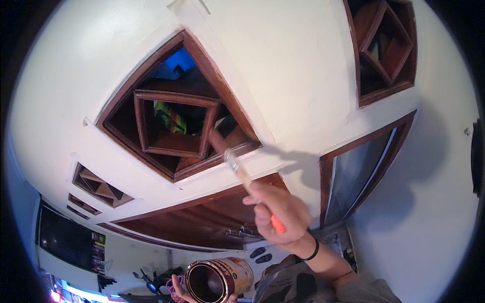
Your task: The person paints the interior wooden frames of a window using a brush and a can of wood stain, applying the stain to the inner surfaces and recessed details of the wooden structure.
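Note:
My right hand (282,212) grips the wooden handle of a paintbrush (233,161) with an orange tip. The slightly blurred bristles are at the lower right of a diamond-shaped, brown wooden wall niche (223,89); whether they touch the wood I cannot tell. A smaller square wooden frame (174,96) sits inside the niche, and a green and yellow object (170,118) shows through it. Low in the view, my left hand (182,291) holds an open paint can (238,272) with a dark brown inside, fingers on both sides of it.
Masking tape (242,91) edges the niche on the pale wall (295,68). Another niche (386,41) is at upper right, smaller ones (102,185) at left. Below are a brown wooden door (189,219), a framed glass panel (360,170), black slippers (261,255) and a motorbike (153,284).

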Available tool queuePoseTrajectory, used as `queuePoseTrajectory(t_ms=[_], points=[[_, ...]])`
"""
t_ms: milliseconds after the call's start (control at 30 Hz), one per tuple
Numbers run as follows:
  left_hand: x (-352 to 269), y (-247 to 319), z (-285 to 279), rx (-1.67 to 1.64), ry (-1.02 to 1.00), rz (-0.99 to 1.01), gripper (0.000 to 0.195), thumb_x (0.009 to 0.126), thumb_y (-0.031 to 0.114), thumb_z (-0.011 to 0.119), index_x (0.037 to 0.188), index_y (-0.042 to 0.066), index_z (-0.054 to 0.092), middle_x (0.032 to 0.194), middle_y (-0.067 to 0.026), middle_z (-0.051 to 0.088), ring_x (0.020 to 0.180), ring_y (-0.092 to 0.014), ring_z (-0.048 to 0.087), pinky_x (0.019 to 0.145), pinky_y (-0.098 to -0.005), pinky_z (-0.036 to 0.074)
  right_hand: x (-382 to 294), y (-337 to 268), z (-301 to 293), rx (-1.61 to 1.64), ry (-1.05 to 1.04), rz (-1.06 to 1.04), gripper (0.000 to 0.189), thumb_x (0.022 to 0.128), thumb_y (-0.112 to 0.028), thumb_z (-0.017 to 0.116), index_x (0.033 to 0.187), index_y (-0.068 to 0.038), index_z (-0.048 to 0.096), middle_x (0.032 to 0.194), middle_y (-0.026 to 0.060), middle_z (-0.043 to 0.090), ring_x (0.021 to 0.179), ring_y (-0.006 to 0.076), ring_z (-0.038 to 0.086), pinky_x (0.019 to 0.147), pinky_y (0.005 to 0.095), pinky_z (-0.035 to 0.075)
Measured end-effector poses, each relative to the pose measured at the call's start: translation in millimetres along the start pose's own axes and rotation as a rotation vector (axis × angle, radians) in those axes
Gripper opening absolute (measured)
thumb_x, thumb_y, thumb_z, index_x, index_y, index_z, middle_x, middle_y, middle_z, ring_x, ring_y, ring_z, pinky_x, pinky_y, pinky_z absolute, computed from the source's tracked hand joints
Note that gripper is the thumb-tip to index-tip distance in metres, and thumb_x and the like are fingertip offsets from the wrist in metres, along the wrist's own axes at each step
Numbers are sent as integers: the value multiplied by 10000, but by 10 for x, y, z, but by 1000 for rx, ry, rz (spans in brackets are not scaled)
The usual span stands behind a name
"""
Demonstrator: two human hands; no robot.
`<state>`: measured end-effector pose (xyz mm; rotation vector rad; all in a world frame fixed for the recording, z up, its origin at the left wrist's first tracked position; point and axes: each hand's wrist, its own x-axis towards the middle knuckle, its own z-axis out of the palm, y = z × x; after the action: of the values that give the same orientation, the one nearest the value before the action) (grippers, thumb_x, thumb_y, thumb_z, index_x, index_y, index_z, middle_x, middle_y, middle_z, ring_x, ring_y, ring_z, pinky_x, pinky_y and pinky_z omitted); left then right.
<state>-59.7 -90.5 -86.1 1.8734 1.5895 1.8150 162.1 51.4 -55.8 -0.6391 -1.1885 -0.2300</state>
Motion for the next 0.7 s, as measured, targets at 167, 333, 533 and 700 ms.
queuePoseTrajectory(t_ms=[167,333,533,700], points=[[26,-71,72,-13,34,-36,1439,636,592,958,1625,22,82,1477,-253,440,1314,-360,564,1120,-518,477,14,175,7,18,-88,2,459,875,-38,801,1306,32,662,1126,186,763,796,231,770,684,323,632],[117,-123,124,-75,51,-99,1423,642,573,961,1621,27,84,1438,-242,467,1285,-340,584,1102,-504,495,25,138,-187,73,-36,79,458,883,-79,813,1305,30,674,1104,201,764,784,227,760,639,304,614],[170,-312,119,12,73,-37,1393,664,678,898,1626,17,137,1400,-209,509,1262,-317,603,1072,-470,526,0,79,-47,-24,-257,3,453,871,-96,831,1276,38,680,1101,191,767,776,233,762,642,305,618],[89,-358,82,-10,49,-8,1450,613,661,934,1631,22,124,1455,-189,469,1282,-313,585,1091,-477,500,211,-214,-310,167,-281,265,411,1080,-368,572,1143,22,684,861,186,755,693,248,766,611,317,602]])
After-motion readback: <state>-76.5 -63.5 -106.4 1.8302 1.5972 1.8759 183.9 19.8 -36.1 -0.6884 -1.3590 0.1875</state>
